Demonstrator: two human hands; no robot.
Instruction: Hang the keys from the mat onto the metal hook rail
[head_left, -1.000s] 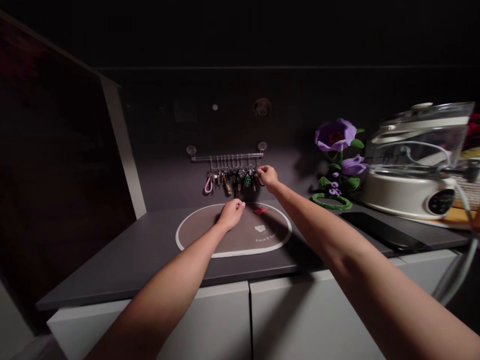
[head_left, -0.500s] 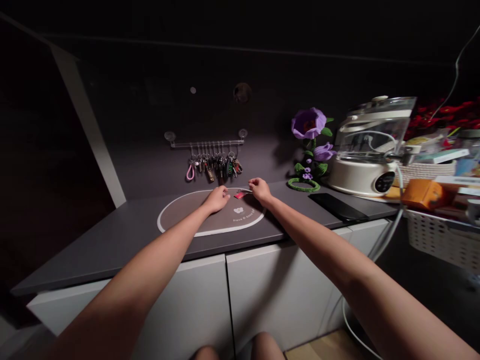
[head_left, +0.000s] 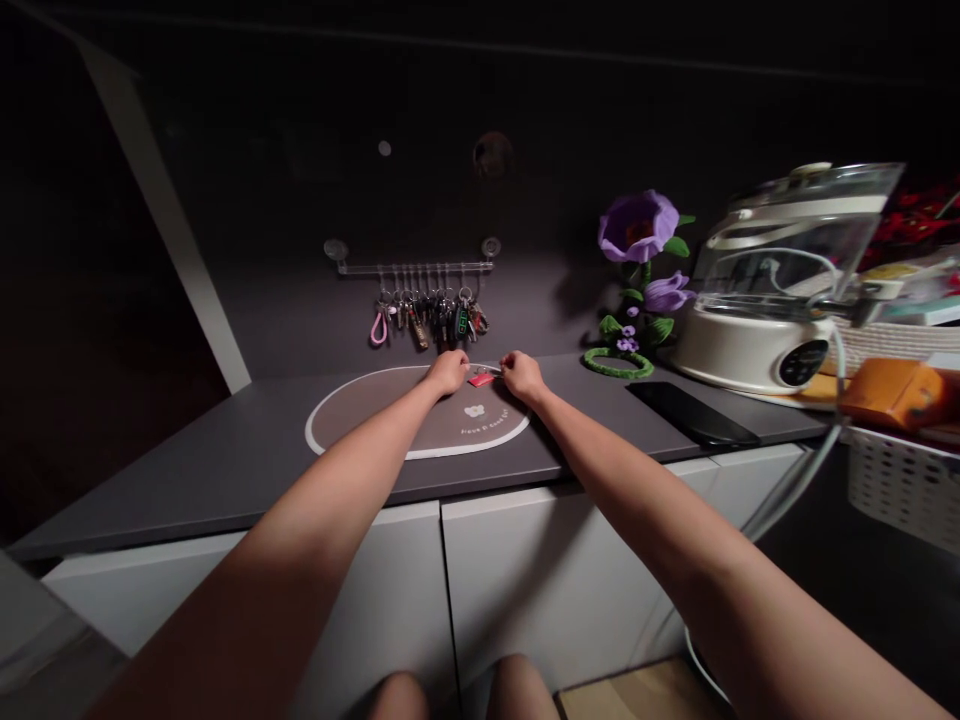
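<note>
My left hand [head_left: 449,373] is at the far edge of an oval brown mat [head_left: 375,410] with a white rim, its fingers drawn together. Facing it, my right hand [head_left: 522,377] pinches its fingers at the mat's far right rim. Between the two sets of fingertips lies a small red tag [head_left: 482,379], with something small and metallic at its top. What either hand grips is too small to make out. Just behind, several bunches of keys [head_left: 442,318] hang from a clear hook rail [head_left: 416,268] on the wall.
Right of the mat are purple knitted flowers [head_left: 637,228] on a green ring base and a black phone-like slab [head_left: 690,413]. Farther right stand a white appliance with a clear top [head_left: 742,350], a hanging cable [head_left: 814,470] and a perforated white basket [head_left: 900,485].
My left hand has moved away from me and right, from the mat's middle to its far edge beside the red tag. My right hand stays near the rim. The view has shifted slightly.
</note>
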